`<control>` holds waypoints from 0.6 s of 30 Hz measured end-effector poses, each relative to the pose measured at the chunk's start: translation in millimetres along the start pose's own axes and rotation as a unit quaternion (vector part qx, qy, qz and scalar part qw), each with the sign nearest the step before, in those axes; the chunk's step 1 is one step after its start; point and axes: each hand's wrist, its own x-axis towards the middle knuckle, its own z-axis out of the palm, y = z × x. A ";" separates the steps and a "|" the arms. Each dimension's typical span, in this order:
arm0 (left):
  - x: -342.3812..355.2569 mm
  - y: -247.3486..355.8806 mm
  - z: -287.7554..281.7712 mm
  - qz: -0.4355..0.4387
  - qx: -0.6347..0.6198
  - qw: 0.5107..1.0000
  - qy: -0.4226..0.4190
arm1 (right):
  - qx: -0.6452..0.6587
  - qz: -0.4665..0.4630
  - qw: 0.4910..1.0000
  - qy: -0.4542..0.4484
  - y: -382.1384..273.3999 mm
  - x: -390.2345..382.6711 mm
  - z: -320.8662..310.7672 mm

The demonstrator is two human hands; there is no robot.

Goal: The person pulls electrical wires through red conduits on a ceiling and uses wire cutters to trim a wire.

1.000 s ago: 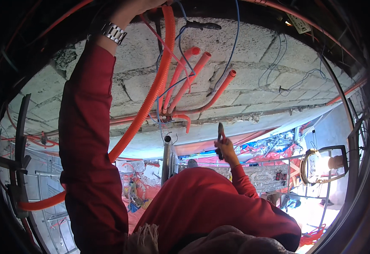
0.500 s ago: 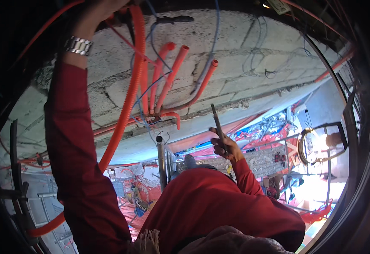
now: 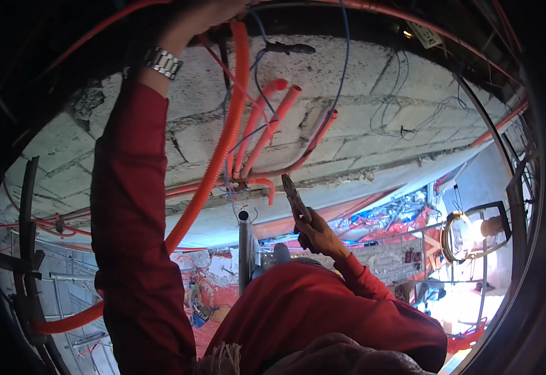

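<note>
My left hand (image 3: 207, 17) is raised at the top edge, beside the upper end of an orange corrugated conduit (image 3: 228, 134). Its fingers run into shadow and out of the picture, so their grip is hidden. In front of my body, my right hand (image 3: 320, 237) is closed round a pair of pliers (image 3: 293, 195), jaws pointing up toward the wall. Short orange pipes (image 3: 267, 134) rise from a chase in the block wall (image 3: 360, 94). A thin blue wire (image 3: 342, 62) hangs down in front of the wall, and another crosses the pipes.
An upright metal tube (image 3: 244, 250) stands just left of my body. A lit work lamp (image 3: 476, 228) is at the right. Below lie a walkway plank (image 3: 379, 262), scaffold rails and red sheeting (image 3: 220, 290). Dark metal bars (image 3: 26, 219) stand at the left.
My right hand has moved left and turned the pliers, so their jaws now show. The wall, conduit and left arm appear further right and slightly lower, as the view has shifted.
</note>
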 end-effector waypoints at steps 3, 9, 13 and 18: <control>7.1 7.0 -3.5 0.087 0.053 0.994 -0.051 | -0.098 -0.101 0.990 0.026 -27.6 -5.1 -11.9; -0.6 23.4 -2.7 0.091 0.110 0.990 -0.005 | 0.010 -0.220 0.964 -0.150 -125.6 -21.6 -29.5; 1.5 13.7 -6.9 0.140 0.120 0.983 -0.007 | -0.058 -0.303 0.949 -0.068 -188.4 -31.6 6.0; 7.9 20.9 3.8 0.140 0.118 0.983 -0.002 | -0.287 -0.427 0.843 0.157 -251.0 0.9 11.6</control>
